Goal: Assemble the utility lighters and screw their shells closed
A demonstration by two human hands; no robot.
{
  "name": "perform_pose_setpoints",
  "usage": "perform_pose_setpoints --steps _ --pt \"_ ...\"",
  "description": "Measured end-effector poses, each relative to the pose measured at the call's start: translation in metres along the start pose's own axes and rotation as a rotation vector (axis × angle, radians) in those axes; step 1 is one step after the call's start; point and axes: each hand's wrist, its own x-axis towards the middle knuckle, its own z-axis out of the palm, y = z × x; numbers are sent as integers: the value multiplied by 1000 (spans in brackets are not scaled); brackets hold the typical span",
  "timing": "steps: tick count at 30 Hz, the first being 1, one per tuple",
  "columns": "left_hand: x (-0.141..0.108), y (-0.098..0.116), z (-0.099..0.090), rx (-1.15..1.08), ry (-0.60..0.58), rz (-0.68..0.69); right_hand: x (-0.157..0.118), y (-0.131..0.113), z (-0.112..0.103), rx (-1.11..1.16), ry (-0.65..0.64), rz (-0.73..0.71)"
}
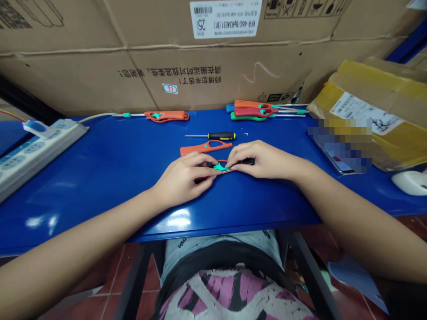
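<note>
My left hand (188, 178) and my right hand (262, 160) meet at the middle of the blue table, both closed on an opened long-neck lighter. Between my fingertips shows the lighter's green trigger (220, 167), set in an orange casing half that my fingers largely cover. Something black (247, 161) sticks out beneath my right hand; its kind is unclear. Just beyond my hands lies a separate orange casing half (200, 148) with a looped handle. Past that, a screwdriver (222, 136) with a black and yellow handle points left.
An orange lighter (170, 116) lies at the back, and several coloured lighters (253, 110) are piled to its right. A power strip (36, 149) runs along the left. A yellow-taped box (373, 111), a phone (336, 153) and a white mouse (412, 182) sit right. Cardboard (100, 84) stands behind.
</note>
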Motion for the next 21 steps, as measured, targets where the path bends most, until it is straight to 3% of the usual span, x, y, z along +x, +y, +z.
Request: perform_pose_setpoints --steps 21 --pt "1 -2 0 -11 -14 0 7 7 1 178 32 355"
